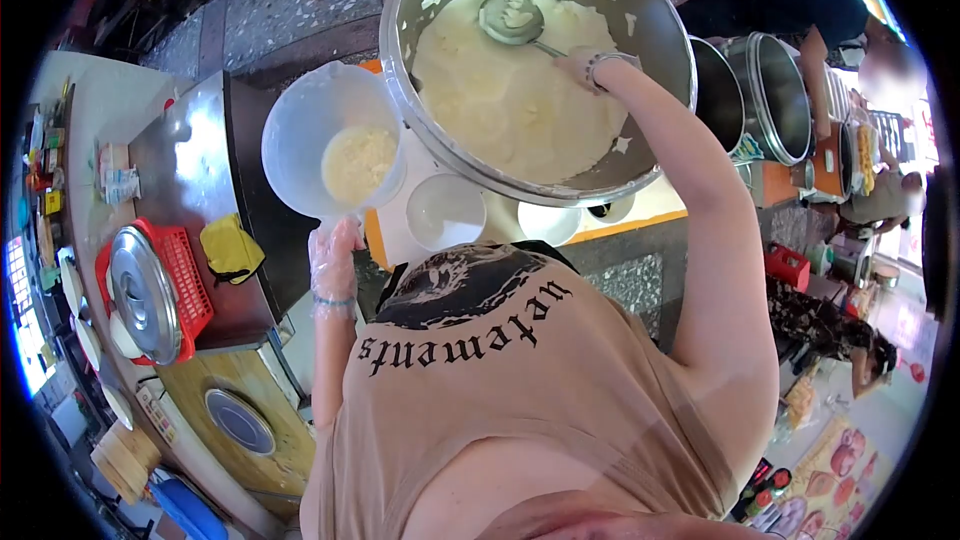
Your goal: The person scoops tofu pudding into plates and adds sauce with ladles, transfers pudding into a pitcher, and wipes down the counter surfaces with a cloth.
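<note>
A big round metal pot [395,65] with a pale cream-coloured soft mass [510,115] in it stands in front of me. My right hand [585,70] reaches over its right side, fingers closed round the handle of a metal ladle [512,20]. The ladle's bowl lies at the far part of the mass, with some of the pale stuff in it. To the left, a translucent plastic jug [300,155] is tilted beside the pot, some pale lumpy stuff inside. My left hand [335,252], in a clear plastic glove, is closed at the jug's near edge.
White bowls [446,212] sit on the table just before the pot. More metal pots [775,95] stand to the right, where other people [790,0] are. On the left are a steel counter [185,155], a red basket [190,280] with a metal lid, and a yellow cloth [232,248].
</note>
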